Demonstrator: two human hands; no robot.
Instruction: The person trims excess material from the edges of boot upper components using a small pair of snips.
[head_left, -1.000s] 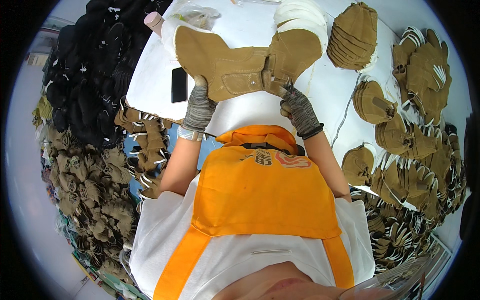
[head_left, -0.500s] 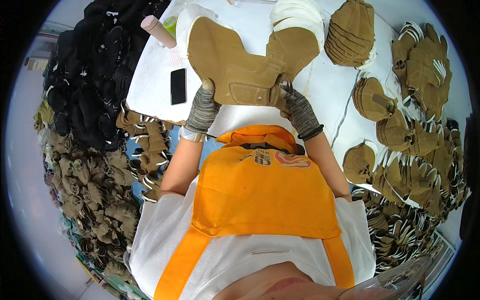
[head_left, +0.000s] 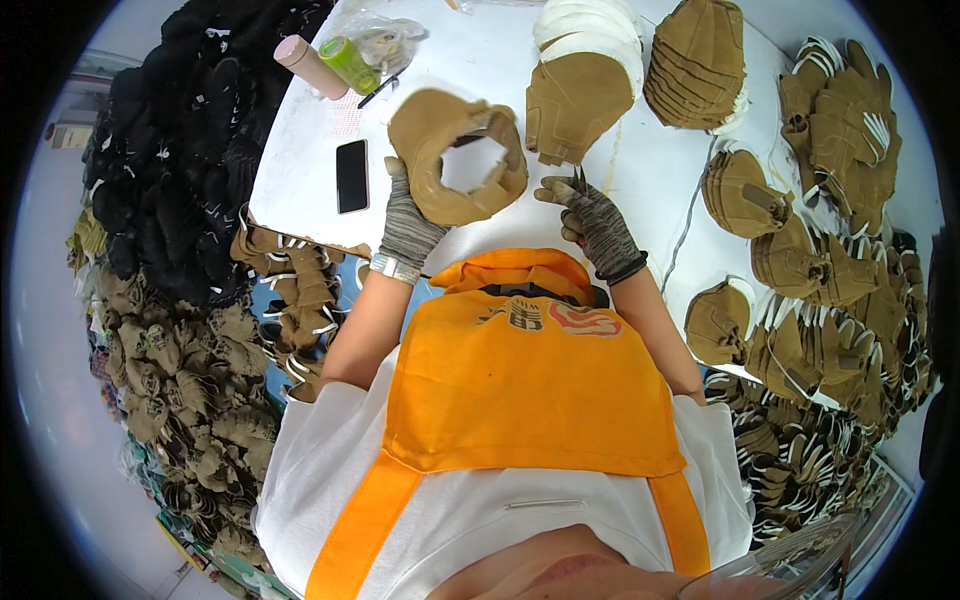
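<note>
Left hand (head_left: 410, 218), gloved: gripping the near-left edge of a tan boot-like piece (head_left: 420, 150), which is held curled into a ring, opening facing up, just ahead and to the right of that hand. Right hand (head_left: 595, 225), also gloved: fingers part-curled around a small dark pointed tool (head_left: 580, 178), apart from the piece. Directly beyond right hand: stack of tan pieces with white linings (head_left: 580, 100). Left of left hand: phone (head_left: 352, 177); farther beyond it, pink bottle (head_left: 308, 66) beside green container (head_left: 349, 65)
</note>
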